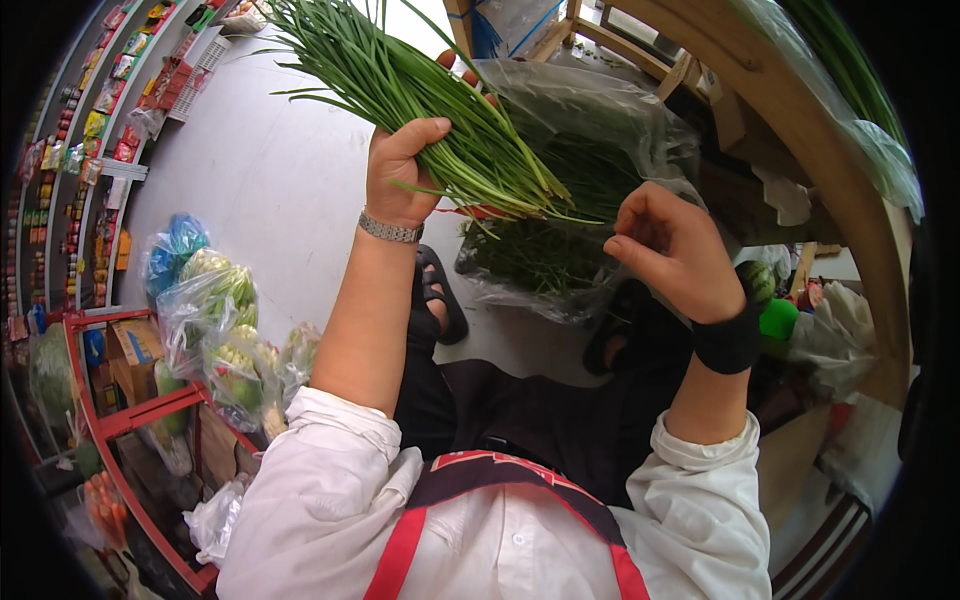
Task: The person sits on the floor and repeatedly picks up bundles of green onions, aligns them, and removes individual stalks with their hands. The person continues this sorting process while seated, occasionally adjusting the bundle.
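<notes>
A long bunch of garlic chives lies across my left hand, which grips it with the thumb on top and the fingertips showing on its far side. Its leafy tips point to the upper left, the pale stem ends to the lower right. Just right of those ends is my right hand, fingers curled and thumb apart, with nothing visible in it. Behind the bunch, a clear plastic bag holds more long dark greens. Loose thin greens lie lower down on clear plastic. A red strip shows beneath the bunch.
On the left stand shelves of packaged goods and a red metal rack. Bagged vegetables sit beside it. A wooden frame curves along the right, near a watermelon. My sandaled foot is on the pale floor.
</notes>
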`<state>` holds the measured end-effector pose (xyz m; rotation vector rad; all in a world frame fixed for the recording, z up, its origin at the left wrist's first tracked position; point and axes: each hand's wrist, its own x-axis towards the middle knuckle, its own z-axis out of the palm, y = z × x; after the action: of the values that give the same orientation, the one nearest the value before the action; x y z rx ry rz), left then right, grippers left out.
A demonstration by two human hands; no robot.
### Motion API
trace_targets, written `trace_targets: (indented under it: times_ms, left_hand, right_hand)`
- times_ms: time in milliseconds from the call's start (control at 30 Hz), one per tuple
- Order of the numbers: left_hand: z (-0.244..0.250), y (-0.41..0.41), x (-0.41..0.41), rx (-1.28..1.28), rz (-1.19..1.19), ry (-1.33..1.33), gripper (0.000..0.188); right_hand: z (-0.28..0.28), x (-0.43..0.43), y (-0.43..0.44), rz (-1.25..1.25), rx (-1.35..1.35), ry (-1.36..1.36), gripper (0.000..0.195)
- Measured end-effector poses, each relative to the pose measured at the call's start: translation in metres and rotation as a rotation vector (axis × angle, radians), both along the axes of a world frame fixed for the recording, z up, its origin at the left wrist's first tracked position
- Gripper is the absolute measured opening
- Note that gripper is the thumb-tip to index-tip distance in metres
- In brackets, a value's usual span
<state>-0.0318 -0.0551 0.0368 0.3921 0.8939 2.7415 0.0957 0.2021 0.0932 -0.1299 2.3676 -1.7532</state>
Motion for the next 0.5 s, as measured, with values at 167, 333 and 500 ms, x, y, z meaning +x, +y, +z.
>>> trace_targets:
  times_ms: [167, 333, 500]
  left_hand:
    - [0.006, 0.028, 0.013, -0.097, -0.074, 0.027, 0.068]
    - [0.004, 0.048, 0.023, -0.14, -0.099, 0.045, 0.073]
    - [0.001, 0.046, 0.02, -0.099, -0.17, 0.005, 0.071]
  right_hand:
    - [-0.011, -0.001, -0.046, -0.202, 0.001, 0.254, 0.011]
    - [-0.037, -0.012, -0.061, -0.325, 0.218, 0.331, 0.015]
    - [-0.038, -0.012, -0.052, -0.353, -0.059, 0.19, 0.013]
